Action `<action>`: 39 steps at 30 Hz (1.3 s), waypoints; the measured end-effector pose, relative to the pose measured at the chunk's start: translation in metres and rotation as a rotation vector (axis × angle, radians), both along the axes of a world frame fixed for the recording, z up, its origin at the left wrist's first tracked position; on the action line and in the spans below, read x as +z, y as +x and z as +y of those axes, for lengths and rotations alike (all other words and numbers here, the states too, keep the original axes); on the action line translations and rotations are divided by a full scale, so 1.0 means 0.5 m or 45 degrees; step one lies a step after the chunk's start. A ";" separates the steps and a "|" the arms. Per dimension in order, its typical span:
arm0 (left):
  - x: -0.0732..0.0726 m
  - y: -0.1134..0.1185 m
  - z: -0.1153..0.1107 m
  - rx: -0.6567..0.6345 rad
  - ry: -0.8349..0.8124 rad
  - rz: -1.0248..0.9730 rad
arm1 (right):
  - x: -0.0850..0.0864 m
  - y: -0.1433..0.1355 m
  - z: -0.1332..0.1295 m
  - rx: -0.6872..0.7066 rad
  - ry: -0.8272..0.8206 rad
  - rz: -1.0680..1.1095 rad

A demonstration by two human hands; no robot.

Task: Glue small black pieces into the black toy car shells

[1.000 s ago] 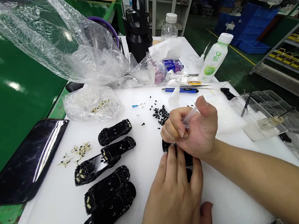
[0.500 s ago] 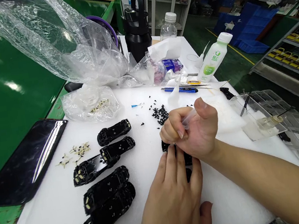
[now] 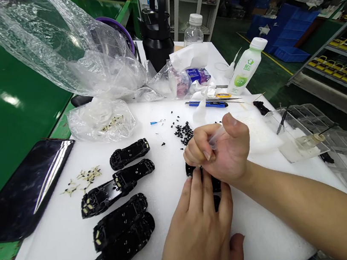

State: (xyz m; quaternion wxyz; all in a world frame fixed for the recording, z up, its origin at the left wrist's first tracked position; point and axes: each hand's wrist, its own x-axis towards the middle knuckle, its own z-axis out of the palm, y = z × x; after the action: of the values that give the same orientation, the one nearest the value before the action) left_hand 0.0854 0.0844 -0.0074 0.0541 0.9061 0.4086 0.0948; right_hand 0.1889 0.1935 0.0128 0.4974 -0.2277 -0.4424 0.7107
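Black plastic car chassis (image 3: 204,182), that's the piece under my fingers, lying flat on the white foam pad (image 3: 177,250) and mostly hidden by both my hands. My left hand (image 3: 200,229) is spread open, fingertips pressing down on the chassis to pin it. My right hand (image 3: 220,153) is curled shut around a small clear syringe (image 3: 216,137), thumb on top, tip pointing down toward the chassis just beyond my left fingertips; the very tip I can't see. Judging by the look, this chassis is light, thin and stiff, a bit slick on its glossy face, so it would skate on the foam unless pinned from above; the long edges look like the safest place to hold, away from the small fittings. Left of the chassis lie four more black chassis (image 3: 118,223) in a loose row, and beyond those a scatter of tiny pale parts (image 3: 83,179). Just past my right hand sits a heap of small black bits (image 3: 185,132). Further left of the chassis rests a dark phone (image 3: 23,189); behind it all, a blue utility knife (image 3: 207,104) and a white-green bottle (image 3: 247,68).
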 end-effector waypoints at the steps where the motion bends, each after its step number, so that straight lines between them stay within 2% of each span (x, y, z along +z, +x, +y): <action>1: 0.000 0.000 0.000 -0.002 0.000 0.003 | 0.000 0.000 0.000 0.002 -0.003 0.002; 30: -0.002 0.000 0.000 0.000 -0.040 -0.005 | -0.001 0.004 0.005 0.043 0.008 0.062; 39: -0.004 0.002 0.002 0.011 -0.042 -0.004 | -0.004 0.008 0.002 0.082 0.059 0.001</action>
State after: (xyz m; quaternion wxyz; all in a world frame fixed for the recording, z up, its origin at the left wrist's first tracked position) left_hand 0.0866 0.0854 -0.0096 0.0691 0.9033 0.4139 0.0896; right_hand 0.1929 0.1944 0.0106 0.4796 -0.2016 -0.4656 0.7159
